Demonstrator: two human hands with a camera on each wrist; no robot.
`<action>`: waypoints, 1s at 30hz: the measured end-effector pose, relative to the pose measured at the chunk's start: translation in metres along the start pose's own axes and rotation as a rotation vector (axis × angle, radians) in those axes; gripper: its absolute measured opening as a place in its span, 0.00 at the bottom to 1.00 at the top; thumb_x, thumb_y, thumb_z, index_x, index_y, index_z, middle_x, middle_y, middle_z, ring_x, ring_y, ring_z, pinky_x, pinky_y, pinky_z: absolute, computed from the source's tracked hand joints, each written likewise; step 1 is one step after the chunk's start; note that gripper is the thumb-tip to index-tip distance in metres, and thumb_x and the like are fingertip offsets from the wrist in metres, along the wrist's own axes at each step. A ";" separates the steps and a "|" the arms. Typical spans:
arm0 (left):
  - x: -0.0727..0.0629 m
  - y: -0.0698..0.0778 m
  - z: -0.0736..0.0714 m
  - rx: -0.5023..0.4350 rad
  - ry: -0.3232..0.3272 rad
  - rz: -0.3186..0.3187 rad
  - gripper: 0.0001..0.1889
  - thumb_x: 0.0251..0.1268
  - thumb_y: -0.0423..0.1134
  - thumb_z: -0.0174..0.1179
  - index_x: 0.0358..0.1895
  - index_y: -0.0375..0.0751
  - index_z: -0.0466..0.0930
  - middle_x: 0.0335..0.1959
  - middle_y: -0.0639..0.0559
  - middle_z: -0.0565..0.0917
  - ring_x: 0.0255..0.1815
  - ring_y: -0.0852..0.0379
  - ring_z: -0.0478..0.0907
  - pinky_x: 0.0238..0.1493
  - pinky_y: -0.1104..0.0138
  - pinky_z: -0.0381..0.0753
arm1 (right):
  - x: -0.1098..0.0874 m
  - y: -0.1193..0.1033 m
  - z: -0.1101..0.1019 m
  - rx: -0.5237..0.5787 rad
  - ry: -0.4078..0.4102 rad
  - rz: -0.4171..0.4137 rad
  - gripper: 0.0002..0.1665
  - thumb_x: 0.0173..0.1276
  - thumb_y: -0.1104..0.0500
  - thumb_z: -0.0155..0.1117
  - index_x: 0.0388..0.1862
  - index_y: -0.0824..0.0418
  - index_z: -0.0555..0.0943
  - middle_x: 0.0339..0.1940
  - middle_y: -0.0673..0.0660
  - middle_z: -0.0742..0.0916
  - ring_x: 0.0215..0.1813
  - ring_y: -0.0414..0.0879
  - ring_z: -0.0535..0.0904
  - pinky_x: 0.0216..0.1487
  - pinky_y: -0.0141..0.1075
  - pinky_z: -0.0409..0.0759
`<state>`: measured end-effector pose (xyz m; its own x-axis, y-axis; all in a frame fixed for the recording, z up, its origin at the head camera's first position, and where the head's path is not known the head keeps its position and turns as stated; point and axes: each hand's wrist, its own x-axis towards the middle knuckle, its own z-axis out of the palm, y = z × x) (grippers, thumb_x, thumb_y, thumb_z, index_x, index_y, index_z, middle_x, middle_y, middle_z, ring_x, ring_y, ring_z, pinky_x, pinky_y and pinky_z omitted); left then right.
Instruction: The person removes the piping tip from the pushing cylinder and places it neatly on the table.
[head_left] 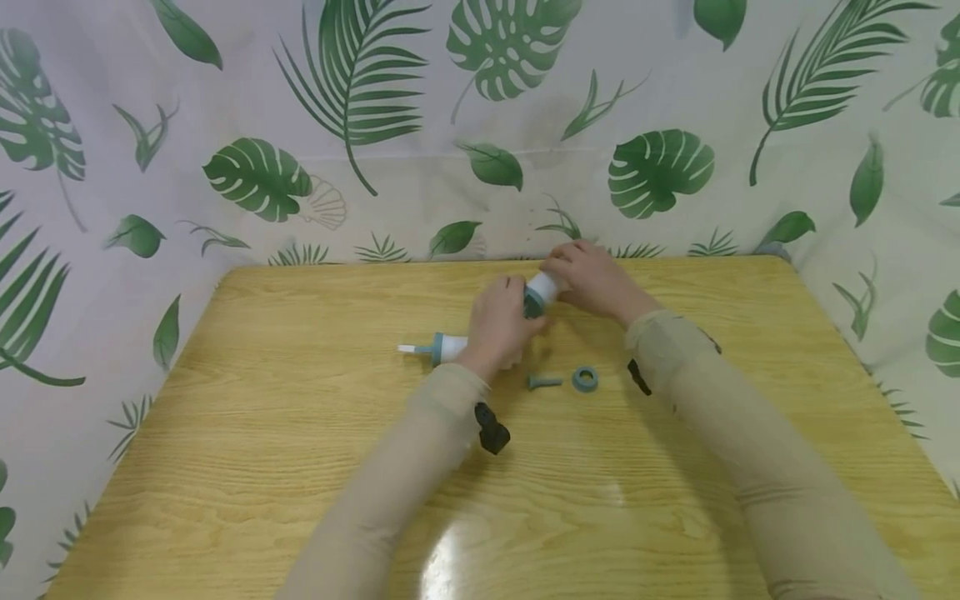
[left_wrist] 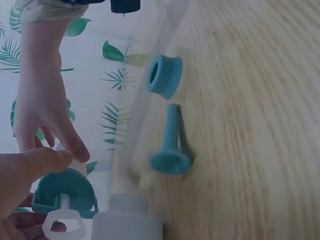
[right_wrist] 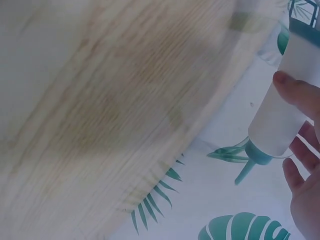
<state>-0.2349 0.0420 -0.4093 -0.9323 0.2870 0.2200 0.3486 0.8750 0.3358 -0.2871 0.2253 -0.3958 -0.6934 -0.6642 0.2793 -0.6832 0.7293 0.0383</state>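
Both hands hold one white syringe-like tube [head_left: 542,287] with teal ends, raised over the far part of the table. My left hand [head_left: 498,321] grips its teal collar, where a white loop handle [left_wrist: 65,226] sticks out in the left wrist view. On the white barrel, the thumb of my right hand [head_left: 588,271] lies on one side and fingers on the other. A thin teal spout [right_wrist: 245,171] points away from the collar. Partly hidden behind the left hand, a second white tube [head_left: 452,347] with a teal flange and rod lies on the table.
Right of the left wrist lie a teal flared nozzle piece [head_left: 545,382] and a teal ring [head_left: 585,379], side by side on the wooden table [head_left: 300,433]. A leaf-patterned cloth [head_left: 420,125] hangs behind the table's far edge.
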 end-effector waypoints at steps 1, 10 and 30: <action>0.000 -0.001 -0.001 0.005 0.003 0.003 0.31 0.55 0.55 0.68 0.56 0.38 0.73 0.46 0.48 0.77 0.43 0.54 0.75 0.41 0.65 0.77 | 0.000 -0.001 -0.001 -0.001 0.005 0.008 0.29 0.52 0.59 0.77 0.54 0.63 0.79 0.53 0.63 0.80 0.55 0.62 0.72 0.51 0.56 0.75; 0.006 -0.010 -0.010 0.025 -0.010 -0.003 0.31 0.52 0.51 0.71 0.56 0.39 0.72 0.50 0.46 0.76 0.47 0.52 0.75 0.48 0.62 0.77 | -0.002 -0.010 -0.004 0.023 0.072 0.011 0.28 0.53 0.55 0.77 0.52 0.63 0.80 0.50 0.64 0.81 0.51 0.61 0.73 0.50 0.52 0.75; 0.017 -0.035 -0.027 -0.172 -0.038 0.009 0.29 0.54 0.39 0.71 0.60 0.37 0.72 0.55 0.45 0.75 0.51 0.51 0.75 0.52 0.61 0.77 | 0.005 -0.010 -0.014 0.175 0.061 0.030 0.29 0.52 0.55 0.77 0.50 0.65 0.80 0.47 0.63 0.81 0.49 0.59 0.75 0.51 0.50 0.75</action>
<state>-0.2602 0.0057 -0.3929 -0.9310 0.3118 0.1897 0.3649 0.7939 0.4863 -0.2804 0.2166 -0.3817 -0.7026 -0.6275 0.3356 -0.6954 0.7055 -0.1365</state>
